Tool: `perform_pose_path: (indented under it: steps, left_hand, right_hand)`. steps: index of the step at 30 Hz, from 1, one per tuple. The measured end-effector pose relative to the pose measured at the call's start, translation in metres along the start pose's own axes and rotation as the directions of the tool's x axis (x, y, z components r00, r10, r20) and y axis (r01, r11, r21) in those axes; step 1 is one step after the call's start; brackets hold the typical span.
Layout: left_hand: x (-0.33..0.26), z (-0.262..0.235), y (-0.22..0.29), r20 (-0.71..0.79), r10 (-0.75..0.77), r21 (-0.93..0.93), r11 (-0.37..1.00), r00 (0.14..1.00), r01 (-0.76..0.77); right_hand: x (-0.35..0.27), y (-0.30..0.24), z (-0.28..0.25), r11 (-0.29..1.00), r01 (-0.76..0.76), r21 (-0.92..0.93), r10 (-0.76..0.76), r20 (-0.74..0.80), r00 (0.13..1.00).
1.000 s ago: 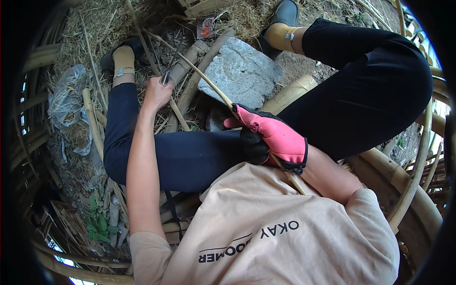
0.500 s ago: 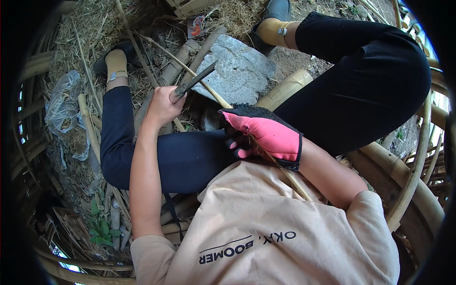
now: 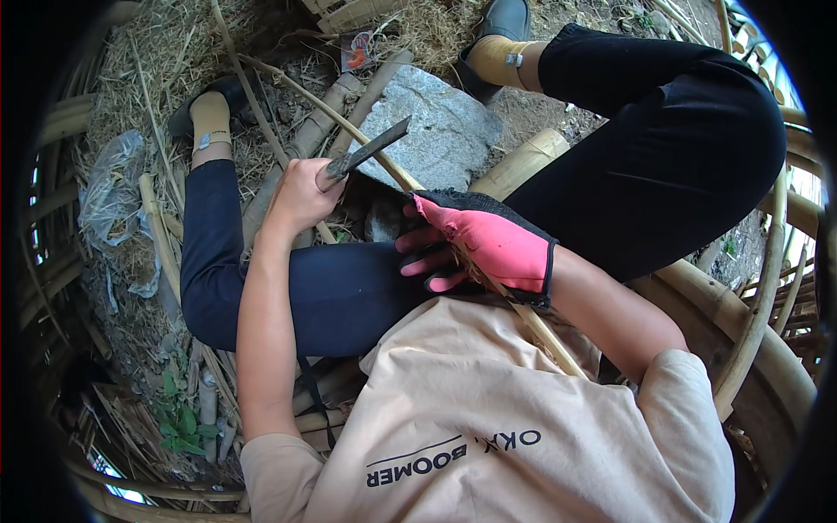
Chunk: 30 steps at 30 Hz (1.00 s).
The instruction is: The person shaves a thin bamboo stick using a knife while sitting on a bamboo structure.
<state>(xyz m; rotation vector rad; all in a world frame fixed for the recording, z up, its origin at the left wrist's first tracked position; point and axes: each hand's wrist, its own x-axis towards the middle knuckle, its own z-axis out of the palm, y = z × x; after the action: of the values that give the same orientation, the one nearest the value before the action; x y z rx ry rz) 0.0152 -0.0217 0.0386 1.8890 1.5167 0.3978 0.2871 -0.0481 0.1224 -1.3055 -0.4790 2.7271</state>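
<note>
My bare left hand [image 3: 301,193] is closed round the grip of a knife [image 3: 377,145]. Its dark blade points up and to the right, close to a long, thin bamboo strip [image 3: 554,345]. That strip runs slantwise from the straw-covered ground, through my right hand [image 3: 495,246], to the front of my beige shirt. A pink and black glove covers the right hand, its palm side showing. The gloved fingers curve loosely about the strip, partly extended, and some shavings show at the palm. Part of the strip is hidden by the glove.
A flat grey stone [image 3: 436,122] lies beyond my hands, beside bamboo pieces [image 3: 523,166]. My legs in dark trousers [image 3: 680,174] spread on either side. A clear plastic bag [image 3: 113,187] lies at the left. Bamboo poles [image 3: 724,314] curve along the right.
My right fingers have loosened and spread a little. The strip's near end has shifted slightly down and right. My left hand's knife has tilted and moved a little to the right.
</note>
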Motion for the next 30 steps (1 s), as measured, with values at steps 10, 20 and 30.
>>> perform_pose_path:
  steps: [10, 20, 30]
  left_hand:
    - [0.0, -0.001, -0.004, -0.026, -0.079, 0.049, 0.996, 0.997, 0.08]
    - [0.007, 0.016, -0.019, -0.092, -0.066, 0.019, 0.997, 0.994, 0.068]
    - [0.016, 0.022, -0.027, -0.098, -0.083, 0.077, 0.993, 0.992, 0.091]
  right_hand:
    - [0.008, 0.005, -0.002, 1.0, 0.022, 0.016, -0.022, -0.041, 0.999]
    - [0.009, 0.004, -0.001, 0.998, -0.01, -0.069, 0.002, -0.109, 0.994]
    - [0.005, 0.0, 0.002, 0.996, 0.009, 0.087, 0.004, -0.156, 0.988]
